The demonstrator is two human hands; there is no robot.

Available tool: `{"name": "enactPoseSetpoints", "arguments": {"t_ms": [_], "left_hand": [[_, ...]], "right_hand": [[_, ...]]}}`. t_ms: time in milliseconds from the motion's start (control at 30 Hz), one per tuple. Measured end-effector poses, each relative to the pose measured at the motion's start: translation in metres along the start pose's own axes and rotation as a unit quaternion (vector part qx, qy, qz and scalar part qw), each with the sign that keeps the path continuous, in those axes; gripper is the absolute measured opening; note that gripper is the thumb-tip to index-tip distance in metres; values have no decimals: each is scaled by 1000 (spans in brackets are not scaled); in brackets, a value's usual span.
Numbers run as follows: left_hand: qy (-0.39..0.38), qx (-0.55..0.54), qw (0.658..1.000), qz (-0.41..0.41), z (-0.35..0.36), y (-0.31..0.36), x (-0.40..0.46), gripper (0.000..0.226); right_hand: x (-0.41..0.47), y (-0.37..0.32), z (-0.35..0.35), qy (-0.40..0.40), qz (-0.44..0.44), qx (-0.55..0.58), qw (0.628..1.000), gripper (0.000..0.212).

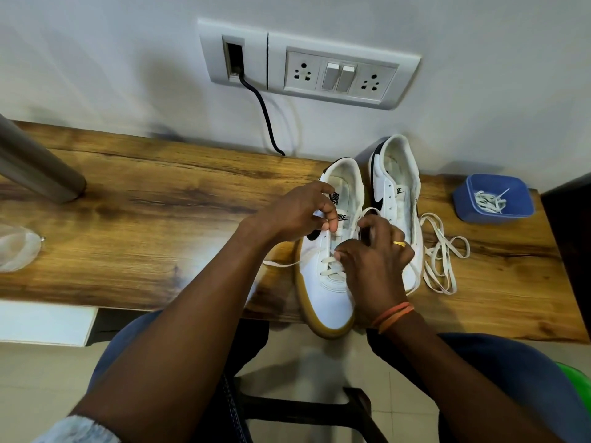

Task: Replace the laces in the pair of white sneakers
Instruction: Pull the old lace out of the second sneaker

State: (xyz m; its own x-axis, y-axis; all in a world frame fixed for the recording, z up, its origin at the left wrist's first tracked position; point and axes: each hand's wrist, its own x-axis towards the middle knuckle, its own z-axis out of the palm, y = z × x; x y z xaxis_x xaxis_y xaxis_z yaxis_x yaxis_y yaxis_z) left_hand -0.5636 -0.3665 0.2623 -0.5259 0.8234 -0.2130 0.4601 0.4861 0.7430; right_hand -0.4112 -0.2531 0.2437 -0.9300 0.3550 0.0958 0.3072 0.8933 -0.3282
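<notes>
Two white sneakers stood side by side on the wooden table, near its front edge and heels toward the wall. The near sneaker, gum-soled with its toe poking past the table edge, carried a white lace crossed through its lowest eyelets, one end trailing left across the wood. The left hand hovered over the shoe's left eyelet row, thumb and forefinger curled together and pinching what looked like the lace or the shoe's edge; which one could not be told. The right hand, wearing a gold ring and orange wrist threads, rested over the tongue with fingers curled around a loop of the same lace. The second sneaker sat just to the right, touching the first, unlaced. Beside it lay a loose white lace in tangled loops on the table. Farther right, a blue plastic tub held another bundled lace. Behind, a switch and socket panel was fixed to the wall, a black cable dropping from it.
</notes>
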Motion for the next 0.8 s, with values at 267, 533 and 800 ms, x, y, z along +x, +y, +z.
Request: {"name": "enactPoseSetpoints", "arguments": {"t_ms": [267, 533, 800], "left_hand": [[-2, -2, 1000, -3, 0, 0, 0, 23], [5, -8, 1000, 1, 2, 2, 1, 24], [12, -1, 1000, 4, 2, -3, 1, 25]], "right_hand": [[-4, 35, -36, 53, 14, 124, 991, 10], [2, 4, -2, -23, -28, -4, 999, 14], [1, 19, -30, 49, 21, 91, 994, 11]]}}
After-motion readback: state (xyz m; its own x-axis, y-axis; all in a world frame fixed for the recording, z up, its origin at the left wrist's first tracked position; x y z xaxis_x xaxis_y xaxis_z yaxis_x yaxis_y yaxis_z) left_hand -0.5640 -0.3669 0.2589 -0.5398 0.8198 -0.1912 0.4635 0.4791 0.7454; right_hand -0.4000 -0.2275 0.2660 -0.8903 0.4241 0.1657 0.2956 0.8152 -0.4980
